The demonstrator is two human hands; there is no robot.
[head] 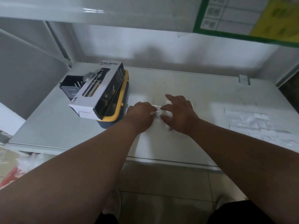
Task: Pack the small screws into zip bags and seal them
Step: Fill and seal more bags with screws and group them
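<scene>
Both of my hands meet over the middle of the white table [178,147]. A small clear zip bag [157,110] lies between them, mostly hidden by my fingers. My left hand [140,114] is closed, pinching the bag's left side. My right hand [178,113] pinches the bag's right side with thumb and forefinger, its other fingers spread. A dark speck, perhaps a small screw [170,129], shows at the heel of my right hand. A pile of several clear zip bags [257,125] lies at the right of the table.
A black and white spray bottle box [98,89] rests on a yellow-lidded dark blue case [116,113] at the table's left. A black holder [71,86] stands behind it. A white wall rises at the back. Tiled floor shows below the table's front edge.
</scene>
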